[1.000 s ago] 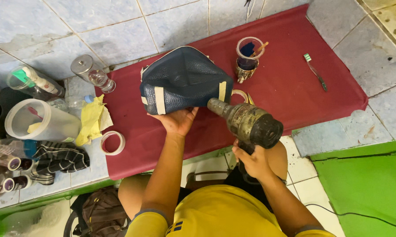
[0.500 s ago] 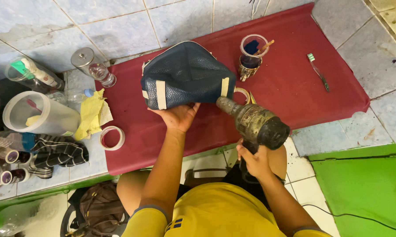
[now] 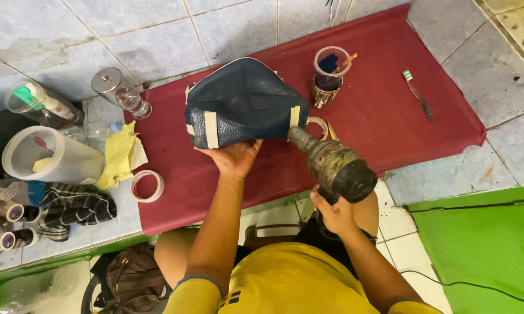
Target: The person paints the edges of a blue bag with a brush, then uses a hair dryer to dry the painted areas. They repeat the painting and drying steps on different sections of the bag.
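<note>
- Bag (image 3: 238, 102), dark blue pebbled leather with cream tape strips, sits on the red mat (image 3: 390, 116) on the tiled floor, tipped up on one end.
- Left hand (image 3: 234, 158) is under the bag's near lower edge, palm up, fingers closed against the leather, propping it. The bag rests on top of and just beyond the hand, not wrapped by it.
- Right hand (image 3: 333, 214) is clamped around the handle of a grimy heat gun (image 3: 331, 166); its nozzle points at the bag's right corner, very close or touching, can't tell which.
- Handling judgement: bag looks light and soft, folds and sags where unsupported, grainy surface so not slippery. Best held along the stiffer bottom seam or a taped edge, not mid-panel.
- Heat gun looks heavier and rigid; cord trails off lower right.
- Nearby on the mat: cup (image 3: 330, 72) with a brush in dark liquid, tape roll (image 3: 319, 125) partly behind the nozzle, toothbrush (image 3: 416, 93) well apart to the right.
- Off the mat, left: second tape roll (image 3: 147, 186), yellow cloth (image 3: 119, 154), clear jug (image 3: 52, 157), glass jar (image 3: 119, 90).
</note>
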